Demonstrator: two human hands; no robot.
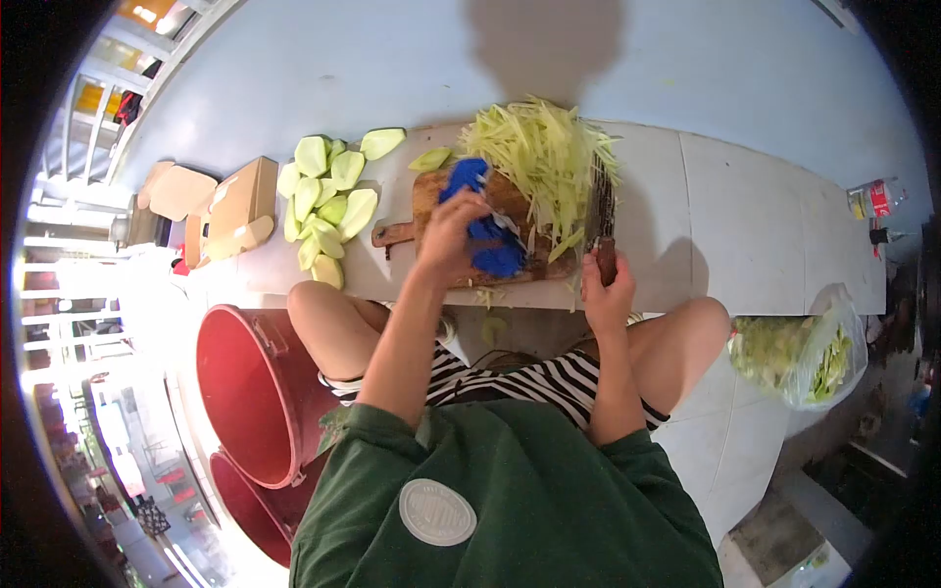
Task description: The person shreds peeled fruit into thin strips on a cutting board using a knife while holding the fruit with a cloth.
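My left hand (453,233) is closed on a blue cloth (500,257) over the wooden cutting board (425,196). The fingers look slightly blurred. In my right hand (609,294) is the wooden handle of a knife (601,206). Its dark, broad blade points away from me at the board's right side, against the heap. Pale green shredded strips (539,157) are piled on the far right part of the board and beyond it. Beside the board's far left corner lies one pale green cut piece (429,160).
Several large pale green pieces (328,196) lie left of the board. An open cardboard box (245,206) stands farther left. Red buckets (235,382) are below the ledge (735,206) at left. A plastic bag (823,358) of green scraps and a bottle (877,199) are at right.
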